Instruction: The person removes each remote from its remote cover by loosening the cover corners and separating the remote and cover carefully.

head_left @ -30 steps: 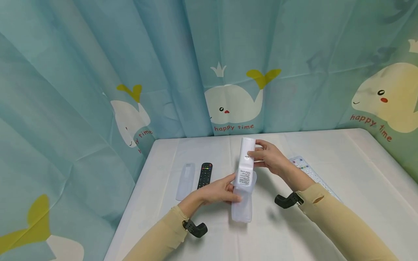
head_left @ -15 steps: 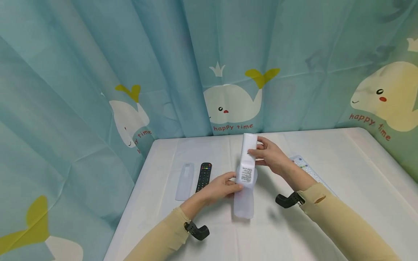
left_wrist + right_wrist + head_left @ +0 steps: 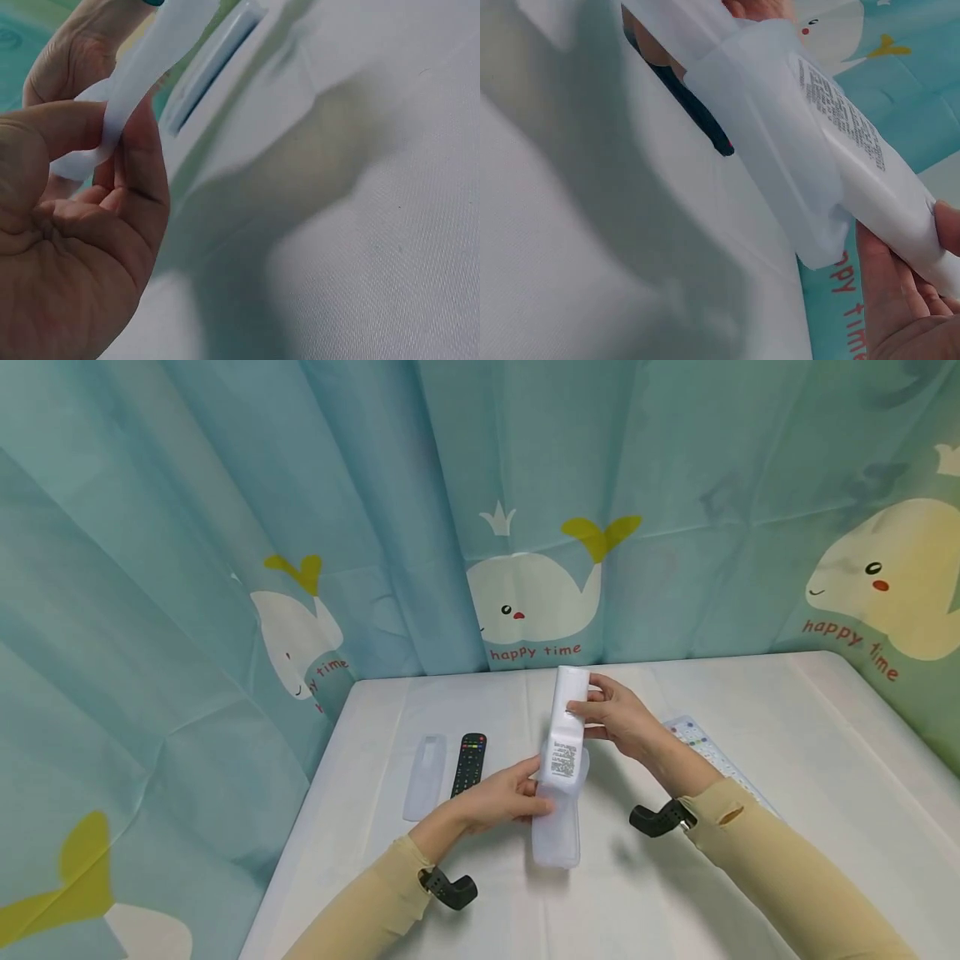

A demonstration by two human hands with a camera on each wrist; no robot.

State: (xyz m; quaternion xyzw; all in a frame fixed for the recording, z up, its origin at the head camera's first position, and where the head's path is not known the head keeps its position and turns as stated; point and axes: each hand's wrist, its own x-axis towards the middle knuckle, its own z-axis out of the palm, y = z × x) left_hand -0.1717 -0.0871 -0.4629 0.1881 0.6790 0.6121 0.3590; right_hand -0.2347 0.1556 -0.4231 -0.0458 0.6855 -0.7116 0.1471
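A white remote control (image 3: 567,688) with printed text on its back is held upright, slightly tilted, above the table. Its lower end sits in the mouth of a translucent, flexible sleeve (image 3: 556,842), while the upper part sticks out bare. My right hand (image 3: 624,723) grips the bare upper part, thumb across the back. My left hand (image 3: 501,796) pinches the sleeve's edge from the left between thumb and fingers. In the right wrist view, the sleeve's flared mouth (image 3: 761,127) stands loose around the remote. The remote's button side is turned away from the head view.
Left of the hands, a black remote (image 3: 470,762) lies on the white table (image 3: 480,935), partly behind the left hand. Beside it is a second translucent sleeve (image 3: 425,777). A white remote with coloured buttons (image 3: 705,747) lies beyond the right forearm. A whale-print curtain (image 3: 420,527) hangs behind.
The white remote has risen slightly over the last second. The sleeve's lower end lifted a little, then dropped back and slightly left. Both hands have kept their holds.
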